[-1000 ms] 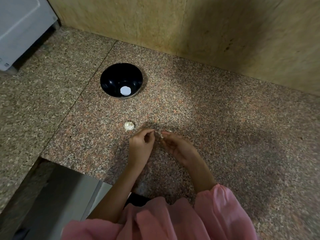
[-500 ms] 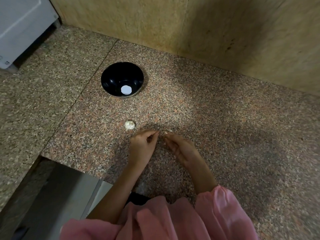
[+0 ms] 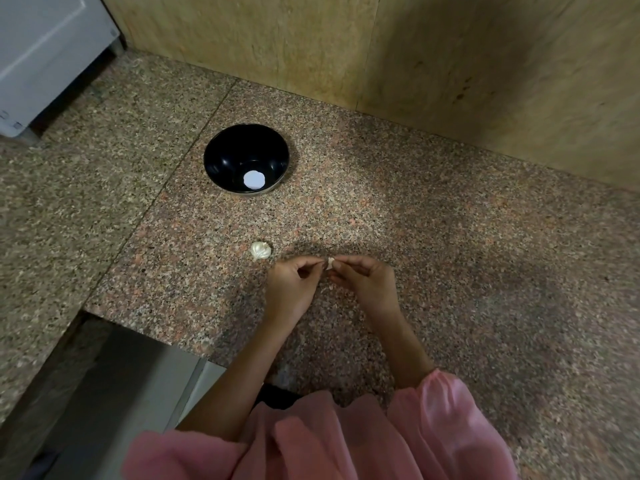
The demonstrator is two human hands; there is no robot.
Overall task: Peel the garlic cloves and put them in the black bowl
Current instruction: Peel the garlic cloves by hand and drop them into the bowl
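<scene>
Two hands meet low over the bench [image 3: 450, 254] with one clove [image 3: 330, 263] between them. The left hand [image 3: 291, 285] pinches it from the 9 o'clock side and the right hand [image 3: 367, 282] from the 3 o'clock side, so each grip is closed on the same clove. The clove is too small to read its long axis or how much skin is left on it; by the two-sided pinch, peeling looks to be in hand.

The bowl [image 3: 221, 161] stands upright, well apart, at about 11 o'clock from the clove, so the left hand is the nearer one for the drop. A pale round patch [image 3: 254, 179] shows in the bowl's bottom; glare or garlic, it cannot be told.

A second garlic piece [image 3: 260, 250] lies on the bench just beside the left hand, at its 11 o'clock, between hands and bowl.
</scene>
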